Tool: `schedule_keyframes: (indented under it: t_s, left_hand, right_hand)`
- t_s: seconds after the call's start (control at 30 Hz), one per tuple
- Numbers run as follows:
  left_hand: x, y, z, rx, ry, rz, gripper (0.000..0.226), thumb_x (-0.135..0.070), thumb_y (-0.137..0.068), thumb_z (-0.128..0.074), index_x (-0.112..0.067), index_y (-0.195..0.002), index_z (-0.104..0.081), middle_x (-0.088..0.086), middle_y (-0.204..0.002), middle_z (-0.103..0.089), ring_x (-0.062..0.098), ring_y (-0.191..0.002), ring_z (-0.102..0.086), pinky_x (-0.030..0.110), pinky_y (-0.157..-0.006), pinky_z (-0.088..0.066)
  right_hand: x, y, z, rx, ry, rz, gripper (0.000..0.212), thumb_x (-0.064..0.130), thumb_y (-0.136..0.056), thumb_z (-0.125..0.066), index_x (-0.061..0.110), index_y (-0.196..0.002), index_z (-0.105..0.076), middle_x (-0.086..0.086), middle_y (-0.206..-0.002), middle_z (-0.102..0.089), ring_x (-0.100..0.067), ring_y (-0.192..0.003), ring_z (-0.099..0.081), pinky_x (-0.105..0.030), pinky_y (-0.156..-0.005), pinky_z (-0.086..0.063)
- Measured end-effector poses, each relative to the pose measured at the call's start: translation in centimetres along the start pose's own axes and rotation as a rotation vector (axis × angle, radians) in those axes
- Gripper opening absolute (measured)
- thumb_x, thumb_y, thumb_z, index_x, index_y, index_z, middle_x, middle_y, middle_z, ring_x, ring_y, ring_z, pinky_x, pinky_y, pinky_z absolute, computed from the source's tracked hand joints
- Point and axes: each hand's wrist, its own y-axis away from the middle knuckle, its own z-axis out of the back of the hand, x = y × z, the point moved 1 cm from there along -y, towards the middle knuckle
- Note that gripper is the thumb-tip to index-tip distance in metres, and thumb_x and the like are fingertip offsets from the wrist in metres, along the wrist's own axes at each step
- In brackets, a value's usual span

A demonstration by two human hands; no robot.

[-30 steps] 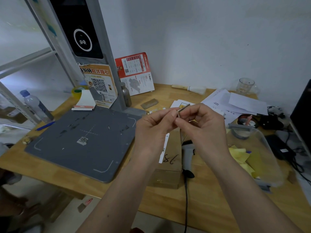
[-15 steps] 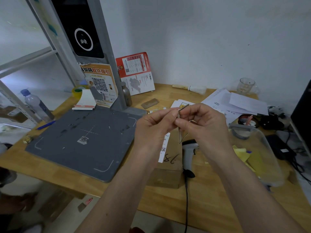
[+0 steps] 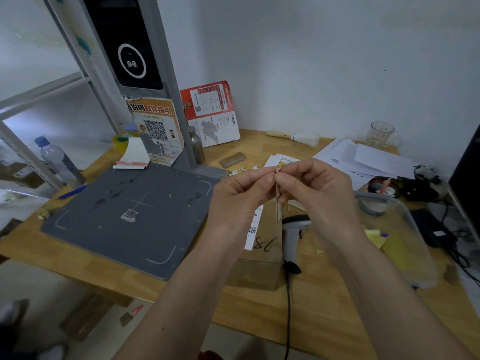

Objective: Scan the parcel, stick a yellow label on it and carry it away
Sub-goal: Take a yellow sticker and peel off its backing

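Note:
A brown cardboard parcel [image 3: 261,268] lies on the wooden table, with a white shipping label and handwritten digits on top. Both hands hover above it and partly hide it. My left hand [image 3: 236,201] and my right hand [image 3: 319,193] pinch the top edge of a small label [image 3: 280,206] between fingertips; the label hangs edge-on, its lower part peeling apart from its backing. A handheld barcode scanner [image 3: 294,235] lies just right of the parcel, its black cable running toward the table's front edge.
A grey scanning pad [image 3: 124,211] with an upright camera post covers the table's left half. A clear plastic tray [image 3: 405,245] with yellow papers sits at the right. Loose papers [image 3: 363,159], a glass mug [image 3: 381,132], a water bottle [image 3: 58,159] and cables surround the work area.
The label between my fingertips has come further apart from its backing, its lower part now hanging lower. Both hands stay in nearly the same place above the parcel.

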Motion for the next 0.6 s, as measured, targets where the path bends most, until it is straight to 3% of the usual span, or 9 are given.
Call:
schedule_keyframes:
  t_s: [0.2, 0.33, 0.47, 0.6]
  left_hand:
    - [-0.6, 0.5, -0.1, 0.006, -0.077, -0.037, 0.02, -0.006, -0.087, -0.065, -0.021, -0.092, -0.077, 0.003, -0.092, -0.078, 0.016, -0.091, -0.073, 0.029, -0.086, -0.056]
    - [-1.1, 1.0, -0.6, 0.034, -0.094, -0.06, 0.02, -0.002, -0.085, -0.066, -0.016, -0.095, -0.076, 0.003, -0.091, -0.078, 0.009, -0.082, -0.073, 0.016, -0.071, -0.055]
    - [-1.0, 1.0, -0.9, 0.026, -0.141, -0.09, 0.021, -0.004, -0.082, -0.071, -0.016, -0.097, -0.076, 0.002, -0.096, -0.078, 0.013, -0.092, -0.073, 0.024, -0.081, -0.057]
    - [-1.0, 0.9, -1.0, -0.011, -0.156, -0.1, 0.023, -0.006, -0.081, -0.071, -0.027, -0.087, -0.077, -0.004, -0.091, -0.078, 0.006, -0.088, -0.072, 0.017, -0.077, -0.055]
  right_hand:
    - [0.3, 0.0, -0.1, -0.017, -0.033, 0.001, 0.008, 0.001, -0.081, -0.067, -0.006, -0.084, -0.066, -0.015, -0.068, -0.066, -0.02, -0.057, -0.061, -0.027, -0.059, -0.056]
    - [0.5, 0.0, 0.0, -0.041, -0.045, -0.001, 0.007, 0.003, -0.077, -0.071, -0.002, -0.08, -0.068, -0.02, -0.073, -0.068, -0.029, -0.062, -0.062, -0.031, -0.062, -0.057]
    - [0.5, -0.1, 0.1, -0.058, -0.057, -0.006, 0.003, 0.004, -0.076, -0.071, 0.006, -0.074, -0.071, -0.012, -0.068, -0.07, -0.028, -0.06, -0.061, -0.032, -0.062, -0.056]
    - [0.5, -0.1, 0.2, -0.055, -0.076, -0.009, 0.005, 0.002, -0.077, -0.07, 0.006, -0.074, -0.071, -0.008, -0.061, -0.068, -0.022, -0.055, -0.061, -0.03, -0.06, -0.056]
